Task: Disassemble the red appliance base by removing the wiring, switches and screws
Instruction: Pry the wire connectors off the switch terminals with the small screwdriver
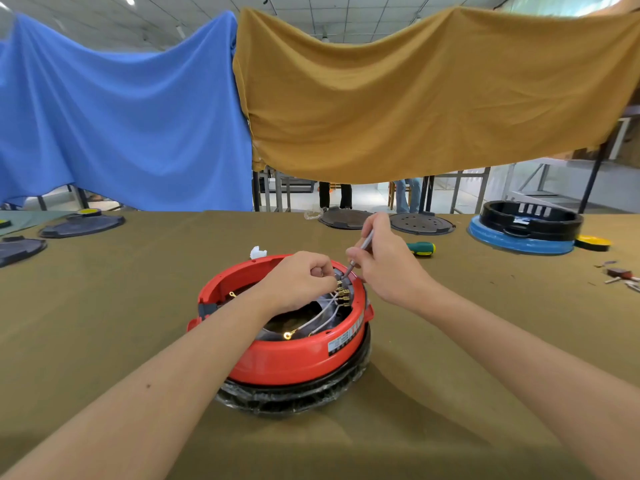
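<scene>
1. In the middle of the tabletop (104,341), right in front of me, the red base (294,358) is sitting upside down on its black rim, open side up, with both my hands working at its far inner edge.
2. I am judging the shell to be stiff, light plastic that could slide on the cloth, so I am taking hold inside it rather than by its smooth wall.
3. The white wires (323,315) are looking thin and floppy, and the brass connectors (343,292) small and easy to bend; the metal ends are the place to grip, not the wire itself.
4. My left hand (301,282) is curling in a tight grip, fingertips pinching at the top connector.
5. My right hand (388,261) is clamping a thin metal tool (360,251) like a pen, its tip reaching down beside that connector.
</scene>
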`<move>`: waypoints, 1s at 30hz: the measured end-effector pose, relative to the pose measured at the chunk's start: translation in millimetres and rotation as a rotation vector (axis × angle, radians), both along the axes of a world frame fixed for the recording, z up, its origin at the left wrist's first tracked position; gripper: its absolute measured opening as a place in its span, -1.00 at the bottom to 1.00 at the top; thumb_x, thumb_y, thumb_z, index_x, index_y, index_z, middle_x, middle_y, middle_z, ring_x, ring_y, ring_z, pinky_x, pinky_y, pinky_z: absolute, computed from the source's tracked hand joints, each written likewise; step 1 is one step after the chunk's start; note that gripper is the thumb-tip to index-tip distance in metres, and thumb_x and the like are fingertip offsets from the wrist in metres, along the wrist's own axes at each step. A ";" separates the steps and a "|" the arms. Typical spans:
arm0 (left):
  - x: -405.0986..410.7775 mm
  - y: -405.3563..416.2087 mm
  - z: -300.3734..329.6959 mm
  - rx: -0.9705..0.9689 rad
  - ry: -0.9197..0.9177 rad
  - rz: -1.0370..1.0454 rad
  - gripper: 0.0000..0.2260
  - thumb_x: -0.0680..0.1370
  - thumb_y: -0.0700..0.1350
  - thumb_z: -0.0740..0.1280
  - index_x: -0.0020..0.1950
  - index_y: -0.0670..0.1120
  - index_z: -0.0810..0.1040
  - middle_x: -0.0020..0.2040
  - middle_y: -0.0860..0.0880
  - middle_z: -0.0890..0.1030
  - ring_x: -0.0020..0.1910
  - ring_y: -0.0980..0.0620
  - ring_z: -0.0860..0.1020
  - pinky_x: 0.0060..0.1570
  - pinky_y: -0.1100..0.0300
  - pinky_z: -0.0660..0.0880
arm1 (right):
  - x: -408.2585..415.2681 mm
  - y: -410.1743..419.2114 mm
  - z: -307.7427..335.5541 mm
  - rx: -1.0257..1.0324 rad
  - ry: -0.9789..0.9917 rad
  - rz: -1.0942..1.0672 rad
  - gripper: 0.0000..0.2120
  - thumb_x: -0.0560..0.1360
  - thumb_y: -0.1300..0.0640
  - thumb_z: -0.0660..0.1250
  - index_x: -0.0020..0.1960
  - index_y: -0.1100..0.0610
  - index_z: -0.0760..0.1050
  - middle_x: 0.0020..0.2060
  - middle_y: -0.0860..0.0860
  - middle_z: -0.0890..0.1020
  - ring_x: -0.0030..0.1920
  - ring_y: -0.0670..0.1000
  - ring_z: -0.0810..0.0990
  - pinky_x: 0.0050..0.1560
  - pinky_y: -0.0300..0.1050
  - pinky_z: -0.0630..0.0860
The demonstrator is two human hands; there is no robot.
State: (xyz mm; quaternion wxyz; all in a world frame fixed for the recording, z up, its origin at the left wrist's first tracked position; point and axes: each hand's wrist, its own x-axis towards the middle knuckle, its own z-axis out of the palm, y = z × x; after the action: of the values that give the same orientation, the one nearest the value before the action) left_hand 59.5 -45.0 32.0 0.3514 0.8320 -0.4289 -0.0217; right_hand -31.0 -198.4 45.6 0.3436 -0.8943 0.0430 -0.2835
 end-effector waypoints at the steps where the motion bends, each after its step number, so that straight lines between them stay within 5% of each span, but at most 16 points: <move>1: 0.2 -0.3 -0.2 0.002 -0.003 0.000 -0.87 0.48 -0.11 0.33 -0.27 0.00 0.51 -0.41 0.09 0.35 -0.43 0.13 0.30 -0.32 0.16 0.29 | 0.7 0.2 2.7 -0.019 0.017 0.012 -0.81 0.64 0.20 0.24 0.02 0.06 0.20 -0.20 0.04 0.56 -0.22 -0.13 0.62 -0.27 -0.10 0.61; 5: 1.2 -0.7 -0.4 0.011 -0.014 0.001 -0.87 0.47 -0.10 0.33 -0.29 0.02 0.50 -0.41 0.09 0.35 -0.46 0.18 0.29 -0.33 0.18 0.28 | 1.1 1.7 14.0 -0.006 0.105 0.030 -0.81 0.64 0.20 0.25 0.04 0.10 0.21 -0.11 0.21 0.58 -0.11 0.17 0.65 -0.10 0.21 0.65; 11: 1.4 -0.5 -0.4 0.009 0.011 -0.005 -0.90 0.46 -0.10 0.33 -0.27 0.00 0.52 -0.39 0.07 0.38 -0.40 0.12 0.33 -0.31 0.15 0.32 | 0.7 -4.4 11.4 0.335 0.138 0.030 -0.77 0.62 0.24 0.28 -0.04 0.07 0.23 0.01 0.29 0.57 -0.14 0.05 0.62 -0.31 -0.16 0.65; 16: 1.0 0.5 -0.4 0.005 0.017 -0.007 -0.89 0.46 -0.10 0.32 -0.27 0.00 0.51 -0.40 0.10 0.38 -0.40 0.12 0.34 -0.30 0.15 0.33 | 2.1 -1.9 3.4 0.144 0.045 0.002 -0.80 0.62 0.22 0.27 0.03 0.08 0.23 -0.13 0.13 0.57 -0.10 0.05 0.66 -0.16 0.11 0.68; 19: 0.2 0.3 -0.2 0.004 0.012 -0.003 -0.90 0.47 -0.10 0.32 -0.26 -0.01 0.51 -0.41 0.10 0.38 -0.41 0.13 0.34 -0.31 0.16 0.32 | 2.0 -0.9 0.9 -0.013 0.001 0.018 -0.80 0.64 0.23 0.24 0.02 0.06 0.20 -0.21 0.00 0.55 -0.22 -0.26 0.61 -0.28 -0.22 0.55; 22: -0.4 -0.3 0.2 0.002 0.006 0.000 -0.88 0.48 -0.12 0.32 -0.27 -0.01 0.50 -0.42 0.12 0.36 -0.45 0.19 0.32 -0.33 0.18 0.30 | 1.2 2.1 2.2 -0.108 0.004 0.032 -0.79 0.64 0.23 0.22 0.00 0.03 0.19 -0.24 -0.02 0.54 -0.31 -0.18 0.56 -0.38 -0.30 0.42; 26: -1.5 -0.8 0.7 0.012 -0.014 0.000 -0.89 0.48 -0.12 0.33 -0.26 -0.02 0.50 -0.41 0.11 0.36 -0.50 0.22 0.32 -0.36 0.21 0.27 | 0.9 4.4 6.4 -0.112 0.014 0.053 -0.80 0.63 0.22 0.23 0.01 0.05 0.20 -0.24 0.04 0.55 -0.27 -0.02 0.57 -0.31 -0.18 0.54; 30: -1.8 -0.7 0.5 0.015 -0.018 0.001 -0.90 0.48 -0.11 0.33 -0.25 -0.04 0.51 -0.41 0.11 0.35 -0.45 0.18 0.30 -0.34 0.19 0.28 | 1.6 2.0 11.1 0.062 0.085 0.035 -0.80 0.62 0.21 0.27 0.07 0.11 0.22 -0.11 0.23 0.57 -0.06 0.27 0.65 -0.10 0.23 0.64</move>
State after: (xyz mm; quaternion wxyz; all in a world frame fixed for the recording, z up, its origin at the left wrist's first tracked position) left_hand 57.8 -45.7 32.5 0.3412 0.8349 -0.4316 -0.0171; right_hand -29.3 -196.3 56.7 0.3738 -0.8951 0.0509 -0.2377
